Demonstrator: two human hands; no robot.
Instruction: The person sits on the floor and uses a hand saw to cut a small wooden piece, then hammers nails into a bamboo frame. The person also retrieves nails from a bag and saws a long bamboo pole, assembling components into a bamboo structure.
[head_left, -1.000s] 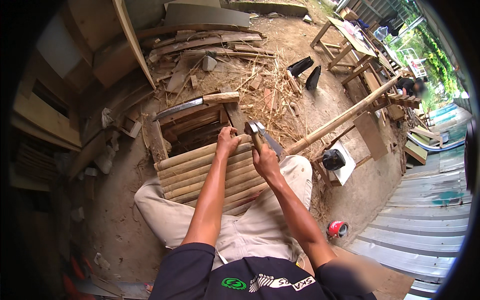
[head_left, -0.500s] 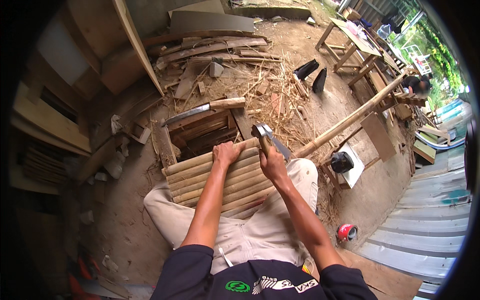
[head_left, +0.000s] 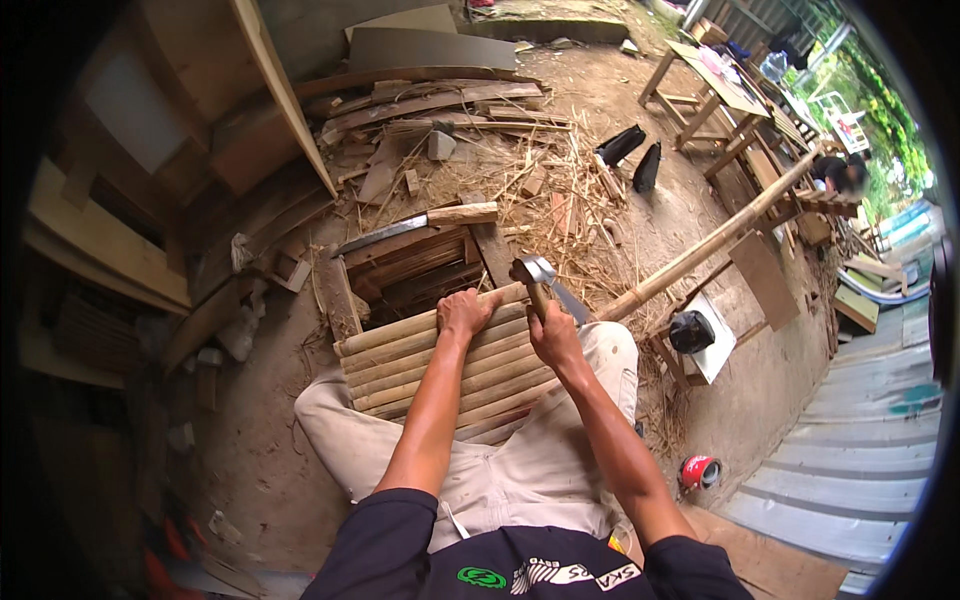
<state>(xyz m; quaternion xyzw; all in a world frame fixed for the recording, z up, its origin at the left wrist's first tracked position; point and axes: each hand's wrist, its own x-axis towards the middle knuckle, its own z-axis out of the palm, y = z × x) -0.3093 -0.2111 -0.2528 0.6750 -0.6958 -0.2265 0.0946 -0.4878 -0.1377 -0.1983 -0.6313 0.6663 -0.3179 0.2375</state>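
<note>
Open wooden frame [head_left: 343, 300], slatted inside, machete [head_left: 425, 219] across far edge. Bamboo slats [head_left: 400, 347] along near side, by person's lap [head_left: 480, 480]. Left hand [head_left: 466, 313] on farthest slat; gripping or resting, can't tell. Hammer [head_left: 533, 268] at slats' right end, right hand [head_left: 556, 338] clenched round handle. Hands apart. Red can [head_left: 700, 472] on ground, contents unclear.

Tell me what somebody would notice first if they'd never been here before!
Probably the hammer, gripped in the right hand near the middle, with the left hand on the row of pale rounded slats beside it. Just beyond, a long knife with a wooden handle lies along the far side of a wooden frame. A bright red can also stands out at lower right.
</note>
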